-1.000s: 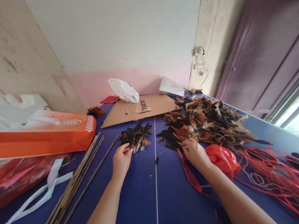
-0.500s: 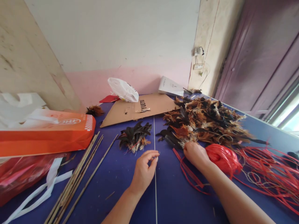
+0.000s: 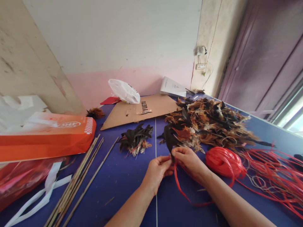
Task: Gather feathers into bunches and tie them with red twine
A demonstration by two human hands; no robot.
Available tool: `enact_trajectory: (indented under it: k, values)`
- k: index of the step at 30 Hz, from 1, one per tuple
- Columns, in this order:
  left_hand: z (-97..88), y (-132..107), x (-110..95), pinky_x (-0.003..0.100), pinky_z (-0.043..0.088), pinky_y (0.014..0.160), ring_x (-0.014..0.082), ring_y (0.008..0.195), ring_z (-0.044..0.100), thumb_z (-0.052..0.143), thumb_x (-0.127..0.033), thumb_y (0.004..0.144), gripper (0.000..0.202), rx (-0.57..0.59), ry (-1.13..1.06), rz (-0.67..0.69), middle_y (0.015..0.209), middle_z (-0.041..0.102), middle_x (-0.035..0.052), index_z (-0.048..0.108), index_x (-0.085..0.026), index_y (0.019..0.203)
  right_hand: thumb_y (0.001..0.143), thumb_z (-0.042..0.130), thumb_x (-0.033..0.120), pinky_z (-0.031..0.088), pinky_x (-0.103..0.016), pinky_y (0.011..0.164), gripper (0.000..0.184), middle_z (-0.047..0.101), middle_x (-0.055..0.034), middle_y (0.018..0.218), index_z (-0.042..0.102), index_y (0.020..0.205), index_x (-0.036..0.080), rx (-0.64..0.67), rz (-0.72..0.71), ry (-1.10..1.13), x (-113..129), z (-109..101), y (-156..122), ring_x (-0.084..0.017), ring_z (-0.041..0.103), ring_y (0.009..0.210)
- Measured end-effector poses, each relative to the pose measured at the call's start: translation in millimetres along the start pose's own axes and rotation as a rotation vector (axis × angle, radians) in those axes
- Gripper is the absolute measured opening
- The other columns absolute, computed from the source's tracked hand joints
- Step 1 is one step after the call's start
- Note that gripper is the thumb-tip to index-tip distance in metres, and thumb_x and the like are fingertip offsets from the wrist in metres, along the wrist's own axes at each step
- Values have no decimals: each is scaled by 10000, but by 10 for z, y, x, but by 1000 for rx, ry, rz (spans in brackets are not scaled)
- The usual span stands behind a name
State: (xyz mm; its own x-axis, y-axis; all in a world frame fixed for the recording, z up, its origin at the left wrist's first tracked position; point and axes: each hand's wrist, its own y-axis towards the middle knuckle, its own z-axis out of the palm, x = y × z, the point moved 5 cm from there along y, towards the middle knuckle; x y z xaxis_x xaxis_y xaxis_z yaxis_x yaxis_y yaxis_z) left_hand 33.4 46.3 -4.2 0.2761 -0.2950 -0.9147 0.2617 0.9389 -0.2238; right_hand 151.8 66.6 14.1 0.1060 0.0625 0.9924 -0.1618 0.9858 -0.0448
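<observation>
My left hand [image 3: 157,170] and my right hand [image 3: 189,161] meet over the blue table [image 3: 132,176], just right of its white centre line. Both pinch the base of a dark feather [image 3: 168,140] that stands up between them. A red plastic string [image 3: 180,189] hangs from my right hand and loops down across the table. A big pile of brown and black feathers [image 3: 210,123] lies just beyond my hands. A small tied bunch of dark feathers [image 3: 135,139] rests to the left of them.
A red string ball [image 3: 223,160] and loose red strands [image 3: 274,176] lie at the right. Several thin sticks [image 3: 80,183] lie at the left beside an orange bag [image 3: 44,135]. Flat cardboard [image 3: 139,110], a white bag [image 3: 124,91] and a white box [image 3: 172,86] sit at the back.
My left hand left the small feather bunch and came right to meet my right hand. My right hand drew a dark feather from the pile, lifting it with the red string.
</observation>
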Motion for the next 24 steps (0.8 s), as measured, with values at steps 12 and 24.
enact_trajectory:
  k: [12,24]
  values:
    - [-51,9,42,160,369,431,63,461,495,674,-275,632,188,-37,47,39,553,587,10,654,-114,725,724,528,365,330,-207,454,229,518,17,530,578,713,142,-115,-74,-320,-18,-69,103,-83,430,452]
    - [-191,-25,12,193,477,558,92,587,570,684,-290,633,304,-149,-53,84,711,639,48,628,-113,874,791,438,209,367,-240,518,199,582,-85,796,624,737,162,-425,-106,-1560,121,-446,151,-173,584,668]
